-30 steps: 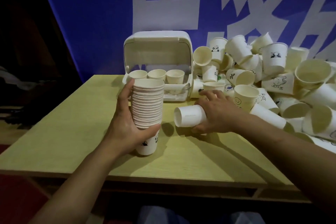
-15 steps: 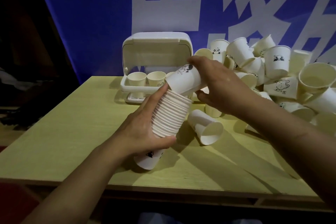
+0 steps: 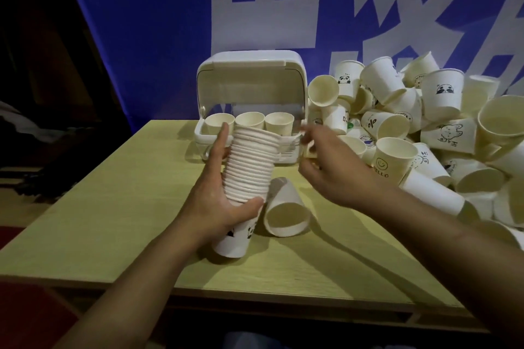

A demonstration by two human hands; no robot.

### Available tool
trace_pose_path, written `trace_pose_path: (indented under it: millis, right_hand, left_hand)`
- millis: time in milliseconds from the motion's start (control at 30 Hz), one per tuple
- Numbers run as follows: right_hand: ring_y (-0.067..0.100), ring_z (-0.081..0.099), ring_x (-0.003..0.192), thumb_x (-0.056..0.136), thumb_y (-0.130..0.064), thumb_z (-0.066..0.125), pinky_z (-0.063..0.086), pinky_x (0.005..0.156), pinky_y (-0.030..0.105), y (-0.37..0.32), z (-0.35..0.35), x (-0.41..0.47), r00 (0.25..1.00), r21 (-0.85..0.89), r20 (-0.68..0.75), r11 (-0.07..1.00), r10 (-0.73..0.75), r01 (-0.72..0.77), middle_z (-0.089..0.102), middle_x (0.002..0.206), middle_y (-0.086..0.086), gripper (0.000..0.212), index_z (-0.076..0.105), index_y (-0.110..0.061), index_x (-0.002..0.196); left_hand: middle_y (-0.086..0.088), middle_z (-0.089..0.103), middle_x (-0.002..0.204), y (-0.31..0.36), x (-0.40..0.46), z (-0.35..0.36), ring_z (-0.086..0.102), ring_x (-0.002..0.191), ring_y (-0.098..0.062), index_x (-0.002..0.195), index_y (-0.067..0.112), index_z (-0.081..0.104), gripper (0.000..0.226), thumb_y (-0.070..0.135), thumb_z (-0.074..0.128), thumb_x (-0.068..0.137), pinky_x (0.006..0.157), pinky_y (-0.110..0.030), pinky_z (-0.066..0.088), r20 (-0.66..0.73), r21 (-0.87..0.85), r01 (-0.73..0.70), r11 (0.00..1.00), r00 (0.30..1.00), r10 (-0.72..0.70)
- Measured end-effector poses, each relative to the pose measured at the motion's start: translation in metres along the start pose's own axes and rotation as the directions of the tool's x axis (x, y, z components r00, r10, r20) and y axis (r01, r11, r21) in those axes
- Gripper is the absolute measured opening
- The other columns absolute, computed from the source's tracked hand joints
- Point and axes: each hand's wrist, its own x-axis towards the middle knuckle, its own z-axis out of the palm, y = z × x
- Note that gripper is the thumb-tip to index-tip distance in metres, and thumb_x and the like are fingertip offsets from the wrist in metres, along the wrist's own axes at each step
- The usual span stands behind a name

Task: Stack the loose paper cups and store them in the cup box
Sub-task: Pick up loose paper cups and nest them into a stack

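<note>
Looks like some kind of staged demo or recording setup, not a home. There's a big blue banner (image 3: pixel 147 37) with huge white characters hung right behind a plain light wood desk (image 3: pixel 113 207), and the surroundings are dark.

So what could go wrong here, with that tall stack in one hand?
The stack of cups leans in the left hand, gripped only low down, so its top could tip or slide apart. The right hand reaching toward the loose pile might knock cups rolling, like the fallen cup lying beside the stack.
</note>
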Motion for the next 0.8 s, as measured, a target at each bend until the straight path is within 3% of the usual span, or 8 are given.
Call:
trace_pose_path:
  millis: [100,200,333,467,667,800]
  right_hand:
    - [0.021,0.042,0.132,0.095,-0.047,0.054,0.038,0.109,0.042,0.003,0.021,-0.011,0.961,-0.062,0.276,0.998,0.009,0.008,0.040,0.146,0.001,0.053,0.040,-0.033,0.145]
    - [0.014,0.019,0.144,0.096,-0.048,0.053,0.017,0.118,0.035,-0.004,0.035,-0.018,0.887,-0.020,0.446,0.989,-0.124,0.149,0.026,0.159,-0.006,0.052,0.037,-0.044,0.145]
    - [0.009,0.003,0.147,0.084,-0.048,0.069,0.013,0.121,0.036,-0.006,0.045,-0.019,0.804,-0.058,0.567,0.965,-0.181,0.258,0.003,0.163,-0.017,0.089,0.011,-0.047,0.152]
    - [0.015,0.022,0.139,0.081,-0.029,0.074,0.030,0.113,0.035,-0.001,0.045,-0.009,0.834,-0.233,0.510,0.899,-0.213,0.372,0.012,0.159,-0.012,0.097,0.008,-0.050,0.148]
    - [0.014,0.042,0.120,0.073,-0.069,0.062,0.048,0.094,0.032,0.014,0.039,-0.001,0.931,-0.344,0.295,0.886,-0.214,0.312,0.042,0.137,-0.007,0.080,0.029,-0.040,0.140]
    - [0.016,0.047,0.118,0.073,-0.071,0.059,0.050,0.092,0.034,0.022,0.042,-0.004,0.962,-0.353,0.169,0.898,-0.214,0.262,0.048,0.136,-0.003,0.084,0.038,-0.025,0.140]
  left_hand:
    - [0.023,0.032,0.140,-0.005,0.000,-0.007,0.053,0.111,0.003,0.137,0.075,-0.011,0.127,0.021,0.084,0.075,0.083,-0.025,0.050,-0.062,-0.012,0.014,1.000,0.998,-0.015]
    - [0.024,0.029,0.144,-0.009,0.000,-0.009,0.050,0.115,0.006,0.141,0.071,-0.007,0.122,0.019,0.082,0.076,0.080,-0.018,0.047,-0.083,-0.023,0.012,1.000,0.996,-0.014]
    - [0.016,0.034,0.147,-0.014,-0.001,-0.010,0.054,0.119,-0.004,0.136,0.075,-0.003,0.115,0.021,0.081,0.078,0.079,-0.016,0.049,-0.169,-0.057,0.023,0.998,0.985,-0.033]
    - [0.006,0.042,0.141,-0.017,-0.002,-0.013,0.060,0.108,-0.007,0.140,0.068,-0.007,0.118,0.015,0.080,0.080,0.074,-0.017,0.050,-0.198,-0.074,0.063,0.995,0.977,-0.076]
    - [0.019,0.044,0.126,-0.016,0.000,-0.017,0.063,0.091,0.006,0.147,0.062,-0.006,0.121,0.012,0.081,0.079,0.061,-0.008,0.051,-0.131,-0.086,0.110,0.990,0.984,-0.121]
    - [0.012,0.044,0.134,-0.017,-0.001,-0.017,0.062,0.097,0.007,0.148,0.062,-0.001,0.119,0.011,0.081,0.078,0.065,-0.012,0.054,-0.076,-0.097,0.075,0.992,0.994,-0.082]
